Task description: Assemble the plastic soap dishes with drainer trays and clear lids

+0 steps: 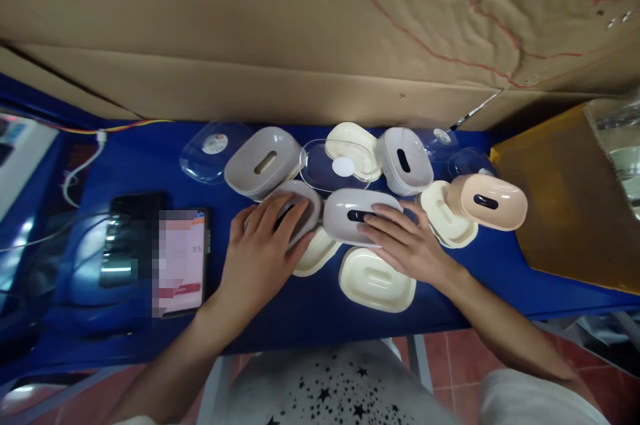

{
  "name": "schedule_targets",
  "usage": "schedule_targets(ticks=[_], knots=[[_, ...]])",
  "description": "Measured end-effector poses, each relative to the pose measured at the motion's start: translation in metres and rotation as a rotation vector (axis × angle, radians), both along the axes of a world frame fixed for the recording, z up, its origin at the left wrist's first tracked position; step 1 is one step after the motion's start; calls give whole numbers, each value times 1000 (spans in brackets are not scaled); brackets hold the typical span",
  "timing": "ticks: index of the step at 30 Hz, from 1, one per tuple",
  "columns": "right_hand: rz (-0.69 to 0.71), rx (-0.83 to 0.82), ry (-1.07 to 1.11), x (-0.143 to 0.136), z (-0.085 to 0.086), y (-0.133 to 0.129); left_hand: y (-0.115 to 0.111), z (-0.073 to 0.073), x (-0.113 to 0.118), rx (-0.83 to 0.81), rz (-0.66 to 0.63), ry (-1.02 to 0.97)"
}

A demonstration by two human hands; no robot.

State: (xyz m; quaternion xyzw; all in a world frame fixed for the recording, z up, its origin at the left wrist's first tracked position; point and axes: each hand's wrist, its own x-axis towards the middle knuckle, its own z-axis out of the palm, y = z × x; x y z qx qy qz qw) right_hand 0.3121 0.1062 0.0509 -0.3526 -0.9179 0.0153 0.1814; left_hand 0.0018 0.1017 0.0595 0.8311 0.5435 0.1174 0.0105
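Note:
My left hand [263, 245] is curled over a grey oval plastic box [311, 201], covering part of the dark slot in its top. Beside it lies a second grey oval box [337, 215], also with a dark slot; my right hand [407, 241] grips its right end, fingers across the top. Partly under the left box is a cream oval tray [316, 255]. Another cream tray [377, 281] lies just in front of the right box. The undersides of both held boxes are hidden.
Behind stand more grey boxes [280, 148] [417, 155], a cream piece [367, 145] and clear lids [193, 158]. A peach box [505, 201] rests by cream trays [450, 221] at right. A phone [187, 258] lies left; cardboard [565, 178] borders the right.

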Motion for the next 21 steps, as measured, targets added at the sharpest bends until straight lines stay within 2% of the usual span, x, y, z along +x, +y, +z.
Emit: schedule_targets(ticks=[5, 10, 16, 18, 21], knots=[[6, 50, 92, 4, -2, 4, 2, 5, -7, 40, -48, -190], [-210, 124, 3, 23, 1, 13, 4, 9, -10, 161, -28, -275], [-378, 233, 46, 35, -4, 18, 8, -2, -7, 172, -123, -303], [-308, 227, 104, 32, 0, 14, 9, -6, -6, 176, -121, -313], [-30, 119, 138, 19, 10, 1, 9, -5, -4, 199, -88, -325]])
